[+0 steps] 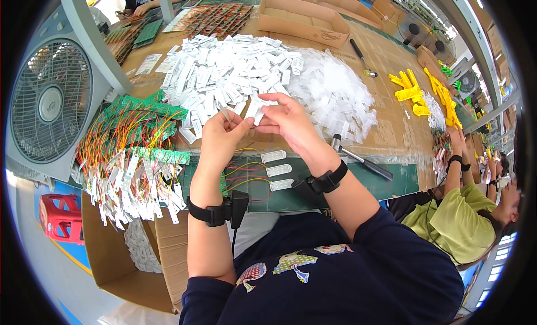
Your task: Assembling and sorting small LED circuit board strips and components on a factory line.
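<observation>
My left hand (221, 136) pinches a thin, small whitish plastic piece (225, 114) between thumb and fingers. Close beside it, my right hand (292, 124) grips a white plastic casing (256, 109) by its edge. Both hands are raised in front of a large heap of white plastic casings (224, 68). To the right of that heap lies a pile of clear plastic covers (333, 93). Below my hands, white LED strips (278, 170) with red and yellow wires rest on the green mat (358, 182). Green circuit boards with wired white strips (134, 152) are bundled at the left.
A hammer (366, 163) lies right of my right forearm, and a screwdriver (361, 54) farther back. Beyond the heaps is a cardboard tray (302, 22). A fan (53, 104) stands at left above an open carton (126, 252). Another person (453, 213) works at right near yellow parts (411, 90).
</observation>
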The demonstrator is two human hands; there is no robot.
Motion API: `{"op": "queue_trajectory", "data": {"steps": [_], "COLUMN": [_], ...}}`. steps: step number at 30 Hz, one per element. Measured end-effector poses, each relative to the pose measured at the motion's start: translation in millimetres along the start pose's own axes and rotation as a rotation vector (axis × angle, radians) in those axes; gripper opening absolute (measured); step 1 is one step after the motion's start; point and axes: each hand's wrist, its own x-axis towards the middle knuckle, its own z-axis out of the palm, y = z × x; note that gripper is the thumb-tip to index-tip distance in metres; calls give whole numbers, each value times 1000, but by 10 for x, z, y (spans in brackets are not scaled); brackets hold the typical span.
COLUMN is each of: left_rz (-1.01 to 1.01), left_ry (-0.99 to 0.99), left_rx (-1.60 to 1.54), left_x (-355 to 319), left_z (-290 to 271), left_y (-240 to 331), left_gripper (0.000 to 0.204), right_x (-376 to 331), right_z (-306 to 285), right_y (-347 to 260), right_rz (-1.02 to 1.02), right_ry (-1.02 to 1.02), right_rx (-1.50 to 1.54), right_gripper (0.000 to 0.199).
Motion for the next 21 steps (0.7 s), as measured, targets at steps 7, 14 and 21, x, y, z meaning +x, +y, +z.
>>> {"op": "queue_trajectory", "data": {"steps": [7,14,21], "left_rz": [-52,-44,-22], "left_ry": [-29,20,-27], "left_rx": [23,93,138], "left_x": [-7,-29,-65], "left_z": [-25,-11,-20], "left_y": [34,35,69], "left_gripper": [25,30,28], "right_x": [-41,-65,-81], "right_z": [45,49,37], "right_y": [-43,-70,-51], "right_rz": [-110,-160,-234], "right_ry": [47,-71,-69], "right_rx": [-56,-165,-220], "right_gripper": [25,24,17]}}
